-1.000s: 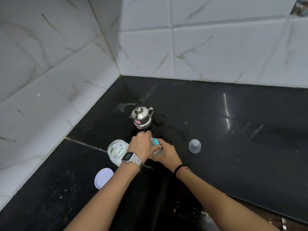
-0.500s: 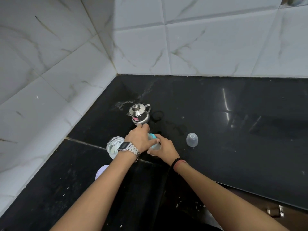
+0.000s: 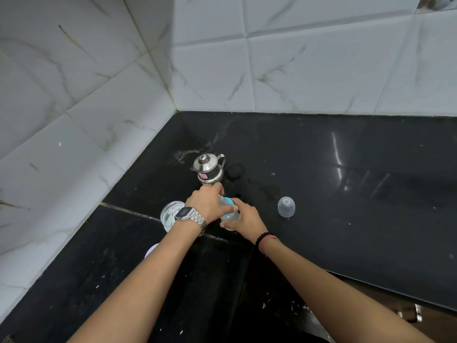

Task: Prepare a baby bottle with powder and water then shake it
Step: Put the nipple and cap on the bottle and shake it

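I have both hands on the bottle [image 3: 229,215], which stands on the bench [image 3: 346,231] at the centre of my view, just past the seam between the two slabs. My right hand [image 3: 243,219] wraps the clear body from the 4 o'clock side, fingers curled round it. My left hand [image 3: 206,205] comes over the top from 9 o'clock, its grip clamped on the blue collar [image 3: 228,203], so I judge I am screwing the collar down.

The main risk is a collar that catches crooked or stops short; shaking would then spray liquid over the bench. I cannot see the thread under my fingers, so I cannot confirm it sits true. If my right grip slackens, the body may spin with the collar and never tighten.

At 8 o'clock, behind my left wrist, sits an open tub [image 3: 170,214], its white lid [image 3: 150,251] nearer to me; a careless elbow could tip it. At 3 o'clock the clear cap [image 3: 286,206] stands apart, easy to forget. At 12 o'clock the steel kettle [image 3: 209,168] stands just beyond my left knuckles, and a jerk forward could knock it.
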